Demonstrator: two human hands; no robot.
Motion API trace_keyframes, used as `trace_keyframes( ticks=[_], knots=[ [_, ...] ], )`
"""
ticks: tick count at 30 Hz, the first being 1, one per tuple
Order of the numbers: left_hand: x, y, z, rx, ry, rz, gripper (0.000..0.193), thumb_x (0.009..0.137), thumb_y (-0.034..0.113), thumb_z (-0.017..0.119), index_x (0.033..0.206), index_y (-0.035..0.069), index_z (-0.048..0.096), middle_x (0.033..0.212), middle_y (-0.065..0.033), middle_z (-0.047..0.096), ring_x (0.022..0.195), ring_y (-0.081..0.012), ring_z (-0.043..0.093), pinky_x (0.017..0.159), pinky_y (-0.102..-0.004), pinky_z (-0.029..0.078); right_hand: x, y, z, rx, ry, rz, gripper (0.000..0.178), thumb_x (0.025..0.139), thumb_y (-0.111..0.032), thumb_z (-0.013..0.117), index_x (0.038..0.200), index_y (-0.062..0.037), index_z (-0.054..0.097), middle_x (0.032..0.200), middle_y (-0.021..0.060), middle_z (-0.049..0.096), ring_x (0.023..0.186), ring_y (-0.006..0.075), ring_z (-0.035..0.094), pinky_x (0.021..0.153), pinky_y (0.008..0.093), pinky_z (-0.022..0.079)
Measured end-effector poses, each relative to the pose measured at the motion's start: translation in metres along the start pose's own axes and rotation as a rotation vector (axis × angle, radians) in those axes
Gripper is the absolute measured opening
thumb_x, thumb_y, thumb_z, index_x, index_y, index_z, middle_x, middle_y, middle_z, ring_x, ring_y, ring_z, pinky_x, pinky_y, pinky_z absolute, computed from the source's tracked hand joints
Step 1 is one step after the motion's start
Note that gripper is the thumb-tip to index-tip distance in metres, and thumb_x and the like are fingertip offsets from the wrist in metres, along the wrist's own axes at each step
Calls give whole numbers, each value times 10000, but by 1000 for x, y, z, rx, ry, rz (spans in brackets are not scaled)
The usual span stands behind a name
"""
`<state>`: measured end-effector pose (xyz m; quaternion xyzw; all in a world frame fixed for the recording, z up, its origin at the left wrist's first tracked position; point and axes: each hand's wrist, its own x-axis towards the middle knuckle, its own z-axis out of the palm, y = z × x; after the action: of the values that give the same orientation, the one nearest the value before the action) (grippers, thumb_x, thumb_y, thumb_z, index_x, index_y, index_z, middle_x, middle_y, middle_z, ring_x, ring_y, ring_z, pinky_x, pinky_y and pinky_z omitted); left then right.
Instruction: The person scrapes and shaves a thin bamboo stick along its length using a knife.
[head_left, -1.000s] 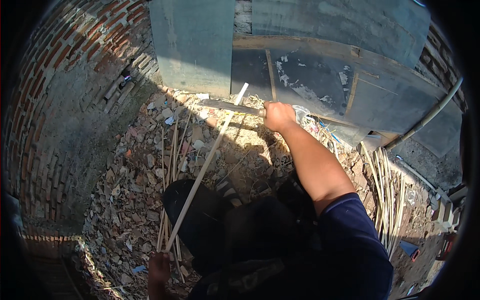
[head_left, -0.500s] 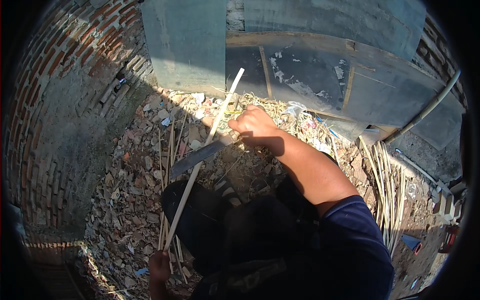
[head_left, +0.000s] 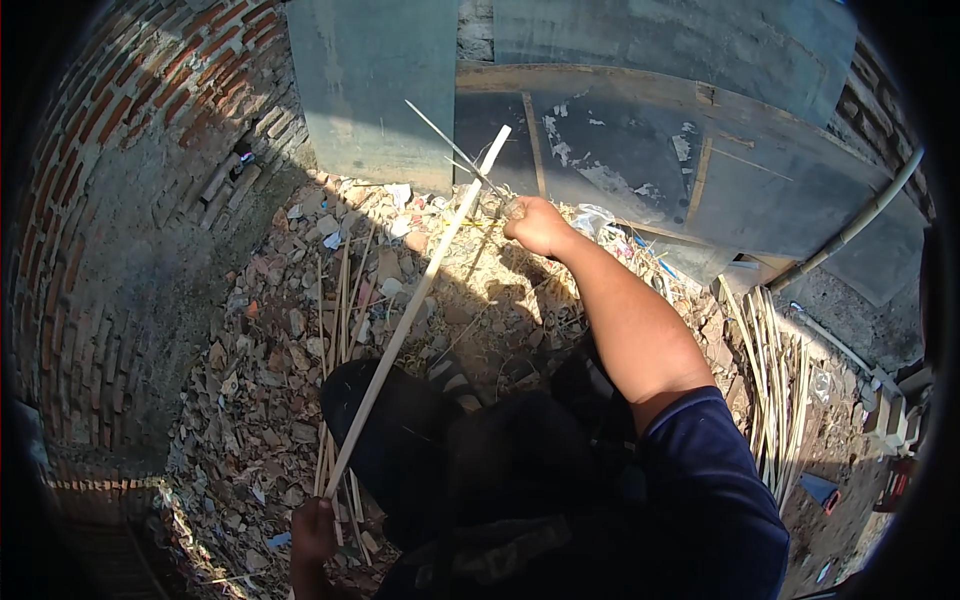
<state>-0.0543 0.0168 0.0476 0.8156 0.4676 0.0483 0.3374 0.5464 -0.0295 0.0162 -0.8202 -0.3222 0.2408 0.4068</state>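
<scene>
My left hand [head_left: 313, 531] at the bottom edge grips the near end of a long pale bamboo strip [head_left: 415, 307] that slants up and away over the rubble. My right hand [head_left: 538, 227], arm stretched forward, is closed on the handle of a knife [head_left: 462, 159]. Its thin blade points up and to the left and crosses the strip near its far end. My dark-clothed legs and sandalled feet [head_left: 450, 375] lie under the strip.
Several cut bamboo strips [head_left: 338, 300] lie on the broken-brick rubble [head_left: 245, 390] to the left. Another bundle of strips [head_left: 778, 380] rests at the right. A curved brick wall [head_left: 110, 200] stands left, grey panels [head_left: 640, 150] ahead, a pipe [head_left: 860, 222] at right.
My right hand has lifted the knife from lying flat across the strip's middle to its far end, blade now raised. The strip has tilted slightly more upright.
</scene>
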Motion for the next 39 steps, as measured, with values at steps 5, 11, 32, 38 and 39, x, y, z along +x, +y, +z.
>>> trace_keyframes(
  ticks=[5,11,32,38,39],
  knots=[
    [8,2,3,-50,30,7,510,1089,393,425,764,11,518,619,-46,476,617,-145,469,583,-377,386,-30,-33,-1,-654,-44,-371,324,798,-158,677,1117,-111,708,1011,184,740,962,334,717,880,456,561],
    [-28,3,-18,-42,45,-3,496,1082,373,446,785,-4,573,640,-53,520,635,-147,488,588,-373,387,0,19,-12,-763,435,-627,231,751,-76,652,978,-121,664,778,95,712,778,313,697,849,425,476],
    [4,-27,1,-30,30,-29,470,1095,379,425,744,68,394,640,50,322,621,-85,273,544,-326,209,-19,-7,4,-842,-30,-451,496,817,-198,636,1311,-158,663,1200,156,721,1131,304,687,982,425,536],
    [-59,-59,-22,-71,79,-133,485,1096,390,419,723,82,382,611,60,311,580,-67,283,521,-315,198,32,72,-42,-108,465,520,426,836,-239,660,1183,7,695,1264,202,688,1186,309,669,1008,385,522],
    [-70,-64,-22,-75,126,-138,485,1096,390,419,723,82,382,611,60,311,580,-67,283,521,-315,198,25,70,-47,16,509,621,461,834,-232,660,1214,27,678,1295,212,669,1209,316,656,1002,376,517]
  ],
)
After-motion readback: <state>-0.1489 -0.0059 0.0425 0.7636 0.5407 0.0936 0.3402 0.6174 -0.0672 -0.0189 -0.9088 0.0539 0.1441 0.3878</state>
